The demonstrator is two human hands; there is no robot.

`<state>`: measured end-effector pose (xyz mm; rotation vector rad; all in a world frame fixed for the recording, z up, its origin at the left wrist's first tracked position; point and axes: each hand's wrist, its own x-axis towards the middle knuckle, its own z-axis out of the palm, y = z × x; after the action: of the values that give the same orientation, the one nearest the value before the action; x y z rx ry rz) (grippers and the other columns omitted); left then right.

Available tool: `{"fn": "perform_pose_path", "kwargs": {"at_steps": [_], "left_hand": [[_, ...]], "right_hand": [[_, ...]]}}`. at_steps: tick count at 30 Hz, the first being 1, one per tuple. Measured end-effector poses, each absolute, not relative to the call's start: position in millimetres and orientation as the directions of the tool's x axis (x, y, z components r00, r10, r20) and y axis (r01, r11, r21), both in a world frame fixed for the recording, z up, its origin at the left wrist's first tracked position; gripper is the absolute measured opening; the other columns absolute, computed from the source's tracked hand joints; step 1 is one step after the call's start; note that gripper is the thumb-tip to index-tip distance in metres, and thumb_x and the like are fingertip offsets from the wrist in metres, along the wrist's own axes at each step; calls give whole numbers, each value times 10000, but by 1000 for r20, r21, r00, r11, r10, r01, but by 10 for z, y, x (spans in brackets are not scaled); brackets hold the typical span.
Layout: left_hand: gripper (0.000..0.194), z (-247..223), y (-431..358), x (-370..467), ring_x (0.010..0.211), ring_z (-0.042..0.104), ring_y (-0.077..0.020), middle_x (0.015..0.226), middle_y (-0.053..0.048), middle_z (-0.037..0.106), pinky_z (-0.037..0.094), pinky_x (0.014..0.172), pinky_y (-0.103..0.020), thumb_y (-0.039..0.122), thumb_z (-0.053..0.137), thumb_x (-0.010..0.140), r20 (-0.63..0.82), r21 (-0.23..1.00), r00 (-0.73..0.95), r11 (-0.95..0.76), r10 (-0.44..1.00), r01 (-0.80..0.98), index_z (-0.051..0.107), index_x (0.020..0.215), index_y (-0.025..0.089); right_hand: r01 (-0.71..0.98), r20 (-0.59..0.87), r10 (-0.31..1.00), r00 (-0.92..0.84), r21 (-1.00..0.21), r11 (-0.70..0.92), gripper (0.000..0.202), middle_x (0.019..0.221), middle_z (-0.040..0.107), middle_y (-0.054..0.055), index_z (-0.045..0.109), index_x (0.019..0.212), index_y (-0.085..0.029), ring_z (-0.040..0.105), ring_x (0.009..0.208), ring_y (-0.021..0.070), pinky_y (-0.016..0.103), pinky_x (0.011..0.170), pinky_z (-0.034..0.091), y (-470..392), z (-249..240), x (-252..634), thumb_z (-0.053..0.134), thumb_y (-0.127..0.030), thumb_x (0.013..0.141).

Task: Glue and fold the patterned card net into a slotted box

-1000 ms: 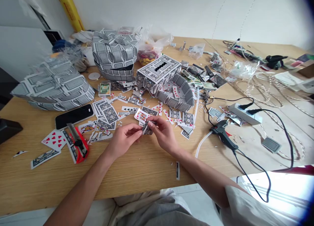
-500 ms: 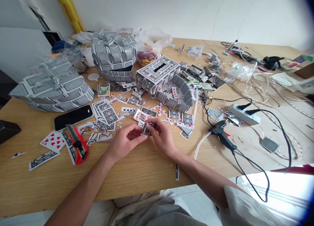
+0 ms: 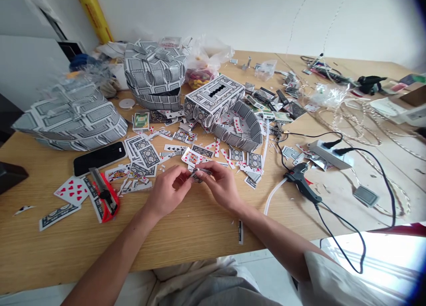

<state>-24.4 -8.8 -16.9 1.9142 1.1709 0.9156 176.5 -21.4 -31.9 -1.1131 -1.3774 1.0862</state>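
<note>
Between my two hands is a small piece of playing card with a dark patterned back. My left hand pinches its left end between thumb and fingers. On the other side, the thumb of my right hand presses on the piece, its fingers curled behind. Part of the piece is hidden by the fingers. Just beyond lie cut playing cards and scraps. A patterned box made of cards rests partly on a low curved card-walled tray farther back.
A red utility knife and a phone lie to the left. Two large card-covered models stand behind. To the right are a hot glue gun, its cable, a power strip and coiled cord.
The card piece has tilted, so less of its patterned face shows. My left thumb has drawn back a little to the left. The things on the table have stayed put.
</note>
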Motion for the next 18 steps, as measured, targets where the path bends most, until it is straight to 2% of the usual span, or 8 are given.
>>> {"fn": "perform_pose_path", "kwargs": {"at_steps": [3, 6, 9, 18], "left_hand": [[117, -181, -86, -242, 835, 722, -174, 961, -37, 767, 560, 767, -267, 309, 681, 1006, 276, 801, 350, -416, 895, 431, 709, 1073, 217], [113, -189, -84, -248, 814, 718, -171, 939, -39, 760, 555, 720, -255, 328, 676, 1021, 327, 774, 350, -461, 878, 434, 714, 1041, 223], [102, -195, -80, -257, 822, 721, -180, 906, -37, 752, 557, 748, -268, 318, 672, 1024, 380, 728, 351, -511, 856, 458, 715, 1007, 227], [124, -194, -86, -255, 918, 758, -183, 1007, -48, 798, 584, 854, -283, 213, 635, 1041, 516, 618, 379, -640, 769, 457, 719, 1130, 234]], "right_hand": [[128, 227, 972, -64, -964, 234, 218, 1028, 813, 55, 776, 1087, -246, 753, 940, 216, 365, 881, 599, -238, -311, 1748, 806, -417, 955], [200, 310, 950, -24, -930, 309, 191, 1014, 808, 48, 751, 1084, -257, 754, 928, 216, 361, 861, 610, -265, -299, 1736, 815, -376, 950], [270, 367, 929, -48, -890, 366, 127, 986, 814, 44, 749, 1066, -257, 763, 897, 217, 362, 832, 623, -281, -271, 1737, 781, -343, 977], [364, 513, 850, -122, -773, 519, 109, 1103, 822, 70, 723, 1129, -266, 783, 1055, 232, 402, 959, 626, -292, -296, 1739, 707, -235, 1026]]}}
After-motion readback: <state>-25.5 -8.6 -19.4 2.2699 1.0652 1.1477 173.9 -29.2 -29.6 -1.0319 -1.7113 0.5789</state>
